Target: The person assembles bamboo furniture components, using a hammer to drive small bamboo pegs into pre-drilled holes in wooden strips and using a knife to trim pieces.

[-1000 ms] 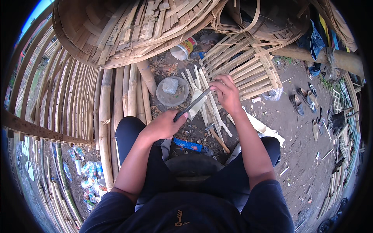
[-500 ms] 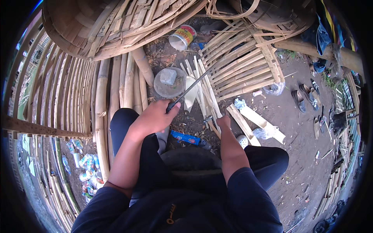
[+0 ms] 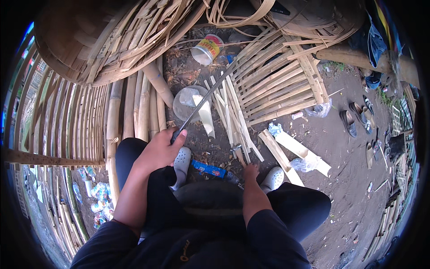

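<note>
My left hand (image 3: 163, 148) is closed around the dark handle of a machete (image 3: 204, 99), whose long blade slants up and to the right over the work area. Low in the middle, my right hand (image 3: 251, 171) has its fingers closed at the lower end of a hammer's wooden handle; the hammer (image 3: 237, 149) lies on the ground with its metal head pointing away from me. Just beyond it, several pale bamboo strips (image 3: 230, 112) lie in a loose bundle. A wide split bamboo piece (image 3: 204, 115) leans by a round grey block (image 3: 182, 101).
A slatted bamboo panel (image 3: 277, 80) lies ahead, with a tub (image 3: 207, 49) beside it. Woven bamboo (image 3: 134, 40) overhangs the far left; poles (image 3: 118, 107) stand left. Split bamboo lengths (image 3: 280, 154) and a blue wrapper (image 3: 208, 168) lie near my white clogs (image 3: 273, 178). Shoes (image 3: 348, 123) are at right.
My right hand has moved down and left, from beside the bamboo strips to the hammer handle. My left hand has shifted left and down with the machete, whose blade now points up more steeply.
</note>
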`<state>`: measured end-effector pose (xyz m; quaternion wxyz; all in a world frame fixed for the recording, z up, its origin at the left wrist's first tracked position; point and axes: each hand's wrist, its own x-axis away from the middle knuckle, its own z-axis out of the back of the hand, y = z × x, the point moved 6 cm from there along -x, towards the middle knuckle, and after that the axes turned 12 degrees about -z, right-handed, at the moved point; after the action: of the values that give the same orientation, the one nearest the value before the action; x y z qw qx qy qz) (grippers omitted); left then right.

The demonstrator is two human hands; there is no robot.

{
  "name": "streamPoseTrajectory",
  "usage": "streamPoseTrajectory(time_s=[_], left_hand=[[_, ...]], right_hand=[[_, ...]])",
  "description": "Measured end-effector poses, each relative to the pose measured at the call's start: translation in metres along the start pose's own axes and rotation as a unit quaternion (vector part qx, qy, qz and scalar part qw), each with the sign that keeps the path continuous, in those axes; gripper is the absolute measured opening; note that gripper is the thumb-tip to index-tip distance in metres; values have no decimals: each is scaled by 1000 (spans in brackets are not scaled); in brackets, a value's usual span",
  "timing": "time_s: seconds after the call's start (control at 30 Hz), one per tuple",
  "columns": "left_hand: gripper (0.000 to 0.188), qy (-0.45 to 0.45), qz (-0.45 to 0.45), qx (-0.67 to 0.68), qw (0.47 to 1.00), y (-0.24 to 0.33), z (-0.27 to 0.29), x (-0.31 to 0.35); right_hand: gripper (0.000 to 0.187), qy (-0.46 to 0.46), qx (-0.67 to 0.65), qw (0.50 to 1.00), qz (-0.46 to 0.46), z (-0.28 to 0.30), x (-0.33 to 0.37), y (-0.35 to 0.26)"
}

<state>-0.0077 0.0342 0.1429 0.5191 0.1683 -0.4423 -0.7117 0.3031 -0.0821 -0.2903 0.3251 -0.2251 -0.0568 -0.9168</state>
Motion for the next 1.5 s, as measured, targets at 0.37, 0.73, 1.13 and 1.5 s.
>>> streamPoseTrajectory(time_s=[0.37, 0.73, 1.13, 1.5], left_hand=[[46, -27, -21, 17, 999, 6, -5, 3], [49, 16, -63, 21, 998, -3, 6, 5], [52, 32, -51, 48, 997, -14, 16, 12], [52, -6, -47, 24, 999, -5, 8, 15]], right_hand=[[30, -76, 32, 996, -31, -32, -21, 4], [46, -114, -143, 982, -46, 71, -5, -27], [46, 24, -332, 884, 329, 366, 128, -136], [39, 129, -246, 890, 362, 400, 239, -145]])
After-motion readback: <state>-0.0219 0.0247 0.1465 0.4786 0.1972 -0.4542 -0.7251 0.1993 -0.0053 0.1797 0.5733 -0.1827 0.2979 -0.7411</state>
